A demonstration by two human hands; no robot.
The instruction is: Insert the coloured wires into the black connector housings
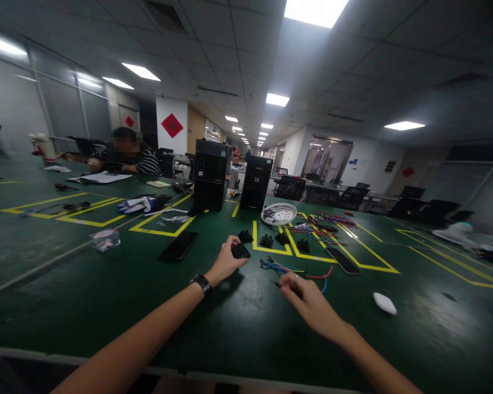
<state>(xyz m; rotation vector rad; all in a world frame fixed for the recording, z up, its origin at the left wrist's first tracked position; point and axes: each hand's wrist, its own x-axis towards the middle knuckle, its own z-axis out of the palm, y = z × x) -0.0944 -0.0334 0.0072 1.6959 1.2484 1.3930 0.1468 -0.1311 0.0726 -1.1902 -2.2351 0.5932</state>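
My left hand [225, 261], with a dark watch on its wrist, is closed around a small black block-like part [241, 251] just above the table. To its right, my right hand [306, 298] pinches a thin dark item [276, 284], too small to name. Beyond the right hand lie loose coloured wires [287, 267], blue, yellow and red, with dark ends. Several black finned parts [267, 241] stand in a row past my left hand. A black phone-like slab [179, 246] lies left of my left hand.
Two black computer towers [211, 175] stand at the back of the green table [238, 339]. Near them are a white basket [278, 214] and a wire pile [328, 224]. A dark phone [342, 260] and a white mouse-like object [384, 303] lie right. Another person [148, 163] sits far left.
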